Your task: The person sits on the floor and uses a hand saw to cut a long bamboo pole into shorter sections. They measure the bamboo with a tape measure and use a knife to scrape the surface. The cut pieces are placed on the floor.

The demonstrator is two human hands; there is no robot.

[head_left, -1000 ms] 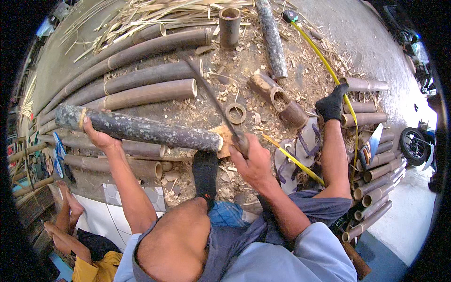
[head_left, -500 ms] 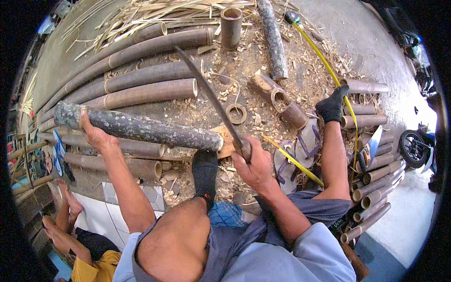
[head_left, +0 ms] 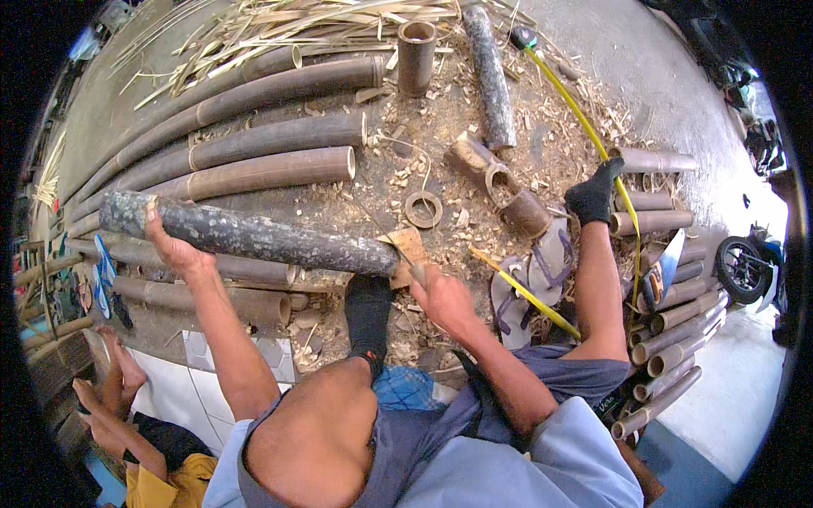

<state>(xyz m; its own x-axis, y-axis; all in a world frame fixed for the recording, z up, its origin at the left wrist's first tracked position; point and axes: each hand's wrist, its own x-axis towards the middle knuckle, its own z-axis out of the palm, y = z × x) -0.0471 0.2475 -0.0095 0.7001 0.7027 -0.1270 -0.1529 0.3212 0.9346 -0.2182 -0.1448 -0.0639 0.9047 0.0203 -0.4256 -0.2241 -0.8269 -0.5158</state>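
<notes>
My left hand [head_left: 179,247] grips a dark log [head_left: 262,235] mottled with pale spots, thumb over its top and fingers beneath near the left end. The log lies slanted, its pale cut right end by a small wooden block [head_left: 409,243] on the floor. My right hand [head_left: 445,302] is closed around the handle of a machete [head_left: 417,272]. Its blade is low at the log's right end, seen nearly edge-on and hard to make out. My socked left foot [head_left: 368,313] stands just below the log's right end.
Bamboo poles [head_left: 271,131] lie at the left, and shorter bamboo pieces [head_left: 669,360] at the right. Ahead are an upright bamboo tube [head_left: 416,63], a notched bamboo piece [head_left: 500,184] and another mottled log [head_left: 489,80]. A yellow tape measure [head_left: 576,106] runs past my right foot. Someone sits lower left [head_left: 161,449].
The machete has swung down from its raised position to the log's right end. My right hand has dropped slightly. My left hand keeps its hold on the log.
</notes>
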